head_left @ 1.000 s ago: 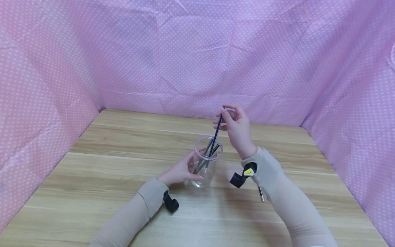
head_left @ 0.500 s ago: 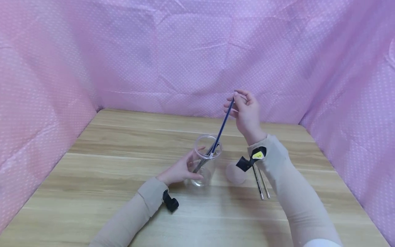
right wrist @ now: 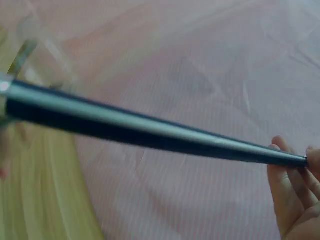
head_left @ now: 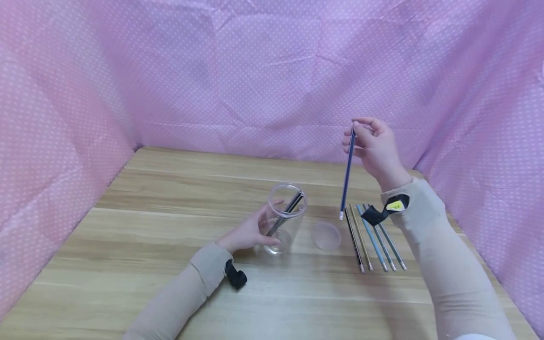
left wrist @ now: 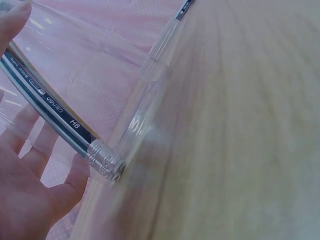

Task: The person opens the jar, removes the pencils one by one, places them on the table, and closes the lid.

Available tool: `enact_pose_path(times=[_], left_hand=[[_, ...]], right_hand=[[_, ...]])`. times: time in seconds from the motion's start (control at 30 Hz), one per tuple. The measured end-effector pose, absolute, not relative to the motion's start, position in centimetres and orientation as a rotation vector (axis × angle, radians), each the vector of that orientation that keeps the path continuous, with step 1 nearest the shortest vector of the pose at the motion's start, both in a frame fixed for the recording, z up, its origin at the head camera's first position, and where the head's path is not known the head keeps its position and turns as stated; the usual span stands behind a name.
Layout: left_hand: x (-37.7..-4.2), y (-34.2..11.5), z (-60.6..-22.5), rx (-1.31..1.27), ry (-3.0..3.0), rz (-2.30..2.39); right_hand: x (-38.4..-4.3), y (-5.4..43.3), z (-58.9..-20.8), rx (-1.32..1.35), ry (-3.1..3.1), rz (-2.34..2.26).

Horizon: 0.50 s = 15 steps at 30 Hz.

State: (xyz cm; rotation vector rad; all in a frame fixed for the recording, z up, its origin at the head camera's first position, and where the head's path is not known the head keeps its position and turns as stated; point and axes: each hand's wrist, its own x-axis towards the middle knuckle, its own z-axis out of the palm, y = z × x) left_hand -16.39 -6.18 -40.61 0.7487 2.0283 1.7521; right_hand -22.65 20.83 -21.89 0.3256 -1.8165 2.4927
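My left hand [head_left: 248, 231] grips a clear plastic jar [head_left: 294, 231] low on its side, and the jar stands on the table. A few dark striped pencils [head_left: 285, 212] lean inside it; the left wrist view shows their clear-and-silver ends [left wrist: 106, 160] at the jar's bottom and "HB" printed on one. Above the table to the right, my right hand [head_left: 380, 151] pinches a dark blue pencil [head_left: 347, 174] by its top end between thumb and fingers. That pencil hangs nearly upright, outside the jar, its silver-and-white end down. It crosses the right wrist view [right wrist: 150, 132].
Several pencils [head_left: 375, 240] lie roughly side by side on the wooden table [head_left: 170, 226], under the right forearm, with their light ends toward me. A round translucent lid [head_left: 326, 236] lies between them and the jar. Pink dotted cloth [head_left: 255, 85] hangs behind and on both sides.
My right hand has drawn the dark blue pencil up out of the jar and carried it right, above the lying pencils. My left hand stays on the jar.
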Motion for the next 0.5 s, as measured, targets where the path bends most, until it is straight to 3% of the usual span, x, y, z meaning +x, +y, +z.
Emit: enact_pose_path(times=[0.5], left_hand=[[-16.4,-6.3,-40.8,0.788,2.067,1.726]], right_hand=[[-22.9,31.2,-27.4,0.305,-2.399,2.247]])
